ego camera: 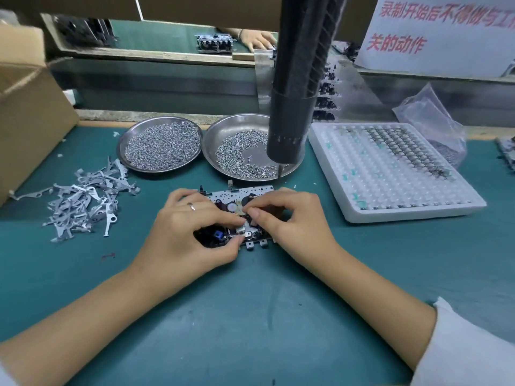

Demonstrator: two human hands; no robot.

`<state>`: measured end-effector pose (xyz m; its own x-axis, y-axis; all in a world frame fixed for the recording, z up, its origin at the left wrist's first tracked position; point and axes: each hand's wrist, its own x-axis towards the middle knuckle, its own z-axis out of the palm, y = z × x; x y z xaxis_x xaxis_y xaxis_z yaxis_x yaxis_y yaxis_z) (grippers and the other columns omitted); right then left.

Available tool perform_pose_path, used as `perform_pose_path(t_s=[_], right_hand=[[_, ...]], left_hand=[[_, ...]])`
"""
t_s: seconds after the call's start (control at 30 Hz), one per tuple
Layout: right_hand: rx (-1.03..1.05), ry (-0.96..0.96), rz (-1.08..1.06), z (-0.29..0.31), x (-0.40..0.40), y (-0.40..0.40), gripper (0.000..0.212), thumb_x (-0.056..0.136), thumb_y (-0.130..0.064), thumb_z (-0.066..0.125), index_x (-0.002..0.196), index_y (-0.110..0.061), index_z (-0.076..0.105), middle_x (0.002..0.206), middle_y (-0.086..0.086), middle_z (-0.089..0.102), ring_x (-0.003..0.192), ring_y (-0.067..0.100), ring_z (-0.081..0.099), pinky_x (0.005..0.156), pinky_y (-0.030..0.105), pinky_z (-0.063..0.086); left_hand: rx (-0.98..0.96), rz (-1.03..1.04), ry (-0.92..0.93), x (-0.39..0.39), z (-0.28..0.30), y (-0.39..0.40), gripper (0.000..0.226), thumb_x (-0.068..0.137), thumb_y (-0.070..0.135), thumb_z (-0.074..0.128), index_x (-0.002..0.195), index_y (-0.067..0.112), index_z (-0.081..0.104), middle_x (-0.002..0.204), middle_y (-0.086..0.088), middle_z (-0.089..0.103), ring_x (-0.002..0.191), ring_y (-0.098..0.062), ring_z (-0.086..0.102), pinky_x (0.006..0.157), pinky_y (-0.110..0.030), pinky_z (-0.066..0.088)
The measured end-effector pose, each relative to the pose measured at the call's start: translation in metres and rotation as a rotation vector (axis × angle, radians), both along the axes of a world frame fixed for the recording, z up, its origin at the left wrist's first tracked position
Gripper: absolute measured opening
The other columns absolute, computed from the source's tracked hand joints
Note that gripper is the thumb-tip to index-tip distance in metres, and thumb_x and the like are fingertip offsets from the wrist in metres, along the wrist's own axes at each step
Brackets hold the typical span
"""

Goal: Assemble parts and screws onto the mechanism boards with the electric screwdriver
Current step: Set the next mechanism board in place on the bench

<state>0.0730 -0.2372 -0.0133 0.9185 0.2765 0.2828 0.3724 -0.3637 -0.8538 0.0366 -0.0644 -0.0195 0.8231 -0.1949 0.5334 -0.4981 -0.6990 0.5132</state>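
A metal mechanism board (239, 195) with black and white parts lies flat on the green mat at centre. My left hand (189, 229) grips its left and front side, thumb at the front edge. My right hand (287, 218) pinches a small part over the board's middle, fingertips meeting the left index finger. The black electric screwdriver (295, 107) hangs above the right screw dish, its bit (279, 171) pointing down, untouched by either hand.
Two steel dishes of screws, left (160, 144) and right (237, 151), sit behind the board. A pile of grey metal levers (83, 201) lies left, a white foam tray (390, 168) of small parts right, a cardboard box (28, 107) far left. Another person's hand (257, 39) rests on the far conveyor.
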Motion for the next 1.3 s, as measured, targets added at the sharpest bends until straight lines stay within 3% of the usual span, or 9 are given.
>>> perform_pose_path(t_s=[0.23, 0.43, 0.77, 1.07, 1.23, 1.3], right_hand=[[0.044, 0.094, 0.024, 0.0019, 0.0024, -0.0003, 0.012, 0.080, -0.001, 0.072, 0.081, -0.012, 0.077, 0.053, -0.016, 0.059, 0.052, -0.003, 0.054, 0.055, 0.010, 0.039], [0.038, 0.113, 0.026, 0.0019, 0.0033, -0.0003, 0.011, 0.080, -0.002, 0.072, 0.080, -0.012, 0.078, 0.053, -0.016, 0.060, 0.054, -0.002, 0.054, 0.057, 0.012, 0.041], [0.023, 0.105, 0.021, 0.0007, 0.0040, -0.0004, 0.012, 0.080, -0.003, 0.072, 0.080, -0.014, 0.078, 0.052, -0.018, 0.060, 0.055, -0.004, 0.054, 0.057, 0.009, 0.038], [0.020, 0.096, 0.016, 0.0013, 0.0025, -0.0002, 0.012, 0.080, -0.003, 0.072, 0.080, -0.013, 0.078, 0.051, -0.017, 0.058, 0.050, -0.004, 0.052, 0.054, 0.008, 0.036], [0.055, 0.077, 0.026, 0.0019, -0.0004, -0.0007, 0.010, 0.081, -0.002, 0.071, 0.084, -0.010, 0.077, 0.063, -0.012, 0.062, 0.059, 0.001, 0.055, 0.060, 0.015, 0.042], [0.086, 0.033, 0.025, 0.0018, -0.0021, -0.0014, 0.010, 0.081, -0.001, 0.071, 0.086, -0.008, 0.077, 0.070, 0.000, 0.066, 0.069, 0.016, 0.059, 0.064, 0.025, 0.046]], left_hand=[[-0.056, -0.100, 0.045, 0.0034, 0.0026, 0.0015, 0.018, 0.064, 0.016, 0.079, 0.081, 0.011, 0.078, 0.066, 0.005, 0.065, 0.065, -0.010, 0.055, 0.082, -0.031, 0.040], [-0.116, -0.093, 0.064, 0.0033, 0.0006, -0.0002, 0.018, 0.063, 0.014, 0.078, 0.080, 0.009, 0.078, 0.064, 0.004, 0.066, 0.062, -0.011, 0.055, 0.079, -0.035, 0.042], [-0.127, -0.124, 0.079, 0.0047, 0.0004, 0.0011, 0.019, 0.064, 0.014, 0.077, 0.083, 0.009, 0.077, 0.068, 0.008, 0.068, 0.066, -0.007, 0.058, 0.081, -0.025, 0.038], [-0.148, -0.078, 0.074, 0.0013, -0.0013, -0.0003, 0.019, 0.064, 0.015, 0.077, 0.082, 0.012, 0.078, 0.064, 0.004, 0.067, 0.066, -0.006, 0.057, 0.080, -0.038, 0.043], [-0.106, -0.077, 0.028, 0.0002, 0.0003, -0.0013, 0.018, 0.065, 0.017, 0.077, 0.083, 0.014, 0.077, 0.069, 0.010, 0.067, 0.070, -0.008, 0.057, 0.080, -0.042, 0.042], [-0.078, -0.069, 0.011, 0.0003, 0.0006, -0.0007, 0.017, 0.065, 0.019, 0.077, 0.081, 0.015, 0.077, 0.074, 0.008, 0.069, 0.073, -0.011, 0.059, 0.082, -0.045, 0.042]])
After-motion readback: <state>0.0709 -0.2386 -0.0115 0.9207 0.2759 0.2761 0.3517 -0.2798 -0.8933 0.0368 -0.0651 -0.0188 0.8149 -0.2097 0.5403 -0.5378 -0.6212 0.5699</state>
